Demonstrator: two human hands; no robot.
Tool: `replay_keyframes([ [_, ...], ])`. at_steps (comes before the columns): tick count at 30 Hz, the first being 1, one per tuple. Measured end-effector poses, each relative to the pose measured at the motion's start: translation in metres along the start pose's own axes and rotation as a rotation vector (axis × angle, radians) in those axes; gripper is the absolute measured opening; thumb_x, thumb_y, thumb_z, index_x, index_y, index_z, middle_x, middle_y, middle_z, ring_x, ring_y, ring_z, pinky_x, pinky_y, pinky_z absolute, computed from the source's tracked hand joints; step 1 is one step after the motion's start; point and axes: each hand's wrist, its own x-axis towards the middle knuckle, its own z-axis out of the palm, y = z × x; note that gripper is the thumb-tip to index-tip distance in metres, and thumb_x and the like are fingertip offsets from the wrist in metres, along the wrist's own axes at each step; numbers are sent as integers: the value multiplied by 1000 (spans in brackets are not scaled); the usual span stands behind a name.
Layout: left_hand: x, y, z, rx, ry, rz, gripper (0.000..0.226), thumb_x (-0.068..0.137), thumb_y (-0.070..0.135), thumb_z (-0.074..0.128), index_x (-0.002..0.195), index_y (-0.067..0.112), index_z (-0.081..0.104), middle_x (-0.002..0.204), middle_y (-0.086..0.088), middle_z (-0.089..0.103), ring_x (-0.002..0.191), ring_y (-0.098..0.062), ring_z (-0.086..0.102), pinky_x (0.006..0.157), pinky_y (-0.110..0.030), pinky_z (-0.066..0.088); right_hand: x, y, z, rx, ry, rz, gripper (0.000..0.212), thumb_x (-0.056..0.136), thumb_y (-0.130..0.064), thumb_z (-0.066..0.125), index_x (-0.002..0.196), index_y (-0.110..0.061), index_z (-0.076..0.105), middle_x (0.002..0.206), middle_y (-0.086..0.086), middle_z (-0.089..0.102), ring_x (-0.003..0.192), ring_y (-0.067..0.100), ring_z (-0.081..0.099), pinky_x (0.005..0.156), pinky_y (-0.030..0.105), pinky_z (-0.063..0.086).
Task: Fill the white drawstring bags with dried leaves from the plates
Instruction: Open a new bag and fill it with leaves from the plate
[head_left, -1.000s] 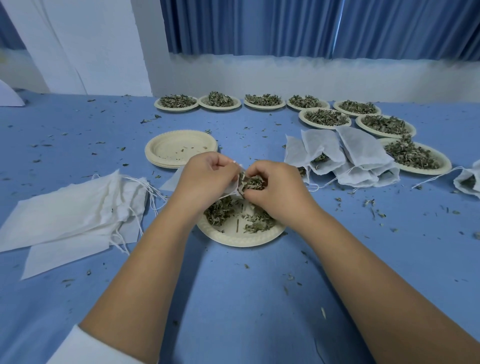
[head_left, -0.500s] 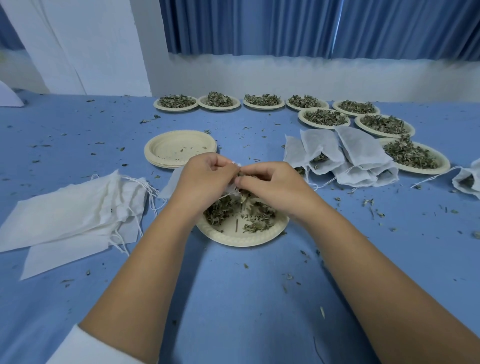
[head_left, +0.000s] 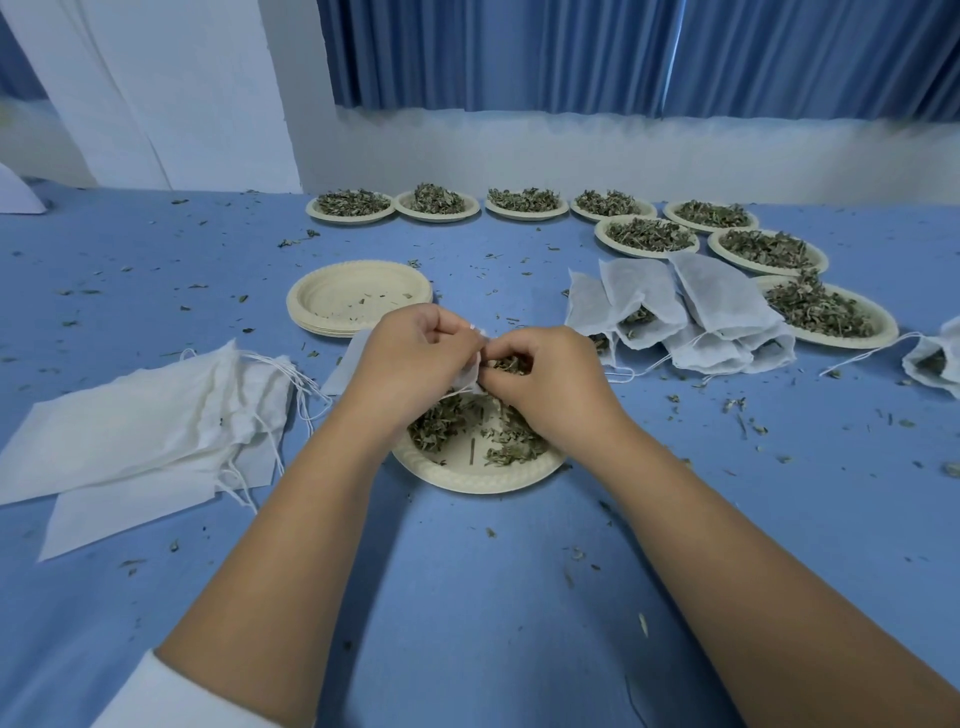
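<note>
head view: the left grip (head_left: 415, 358) is pinching the mouth of a white drawstring bag (head_left: 467, 371) just above the near plate (head_left: 478, 483), fingers curled round the cloth. the right grip (head_left: 545, 379) is bunched on a tuft of dried leaves (head_left: 511, 364), pressed right at that mouth and touching the left. half a second back those right fingers lay flatter, reaching forward with no green showing; now they've curled and leaves peek between them. both grips hover over the same spot as before. on the blue worktop (head_left: 467, 597), a pile of empty bags (head_left: 145, 421) lies left. filled bags (head_left: 691, 312) lie right, beside heaped plates (head_left: 649, 253). a stack of empty plates (head_left: 358, 327) sits just behind.
</note>
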Motion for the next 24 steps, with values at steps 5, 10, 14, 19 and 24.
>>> replay_keyframes([
  [5,0,0,-2,18,36,26,9,87,13,63,80,15,69,56,9,66,51,-2,58,59,-19,52,-1,-7,-3,93,-98,-1,18,85,-16,65,91,-29,77,61,-5,68,50,11,57,51,17,44],
  [10,1,0,-5,-2,75,20,13,87,10,60,77,14,67,50,8,61,42,-2,49,46,-12,43,3,-4,-7,213,-185,75,39,93,-2,46,112,-24,71,39,-18,48,33,3,32,38,10,26],
  [14,2,-3,-4,52,79,35,9,87,13,60,82,15,67,55,8,64,49,-2,56,56,-19,49,3,-1,-4,203,-89,59,26,94,-4,58,112,-14,73,52,-29,56,43,-5,47,51,6,34],
  [19,-2,-3,2,297,117,218,7,88,18,62,82,22,63,69,11,61,55,8,57,52,-6,39,1,-1,1,230,68,82,11,86,-10,71,89,-20,73,53,-25,56,41,0,44,45,8,29],
  [24,-5,-3,5,332,79,252,6,89,19,62,84,21,62,72,11,63,59,0,62,56,-14,45,1,-3,5,269,151,121,16,80,-8,76,87,-18,66,96,-1,67,79,9,56,78,23,47],
])
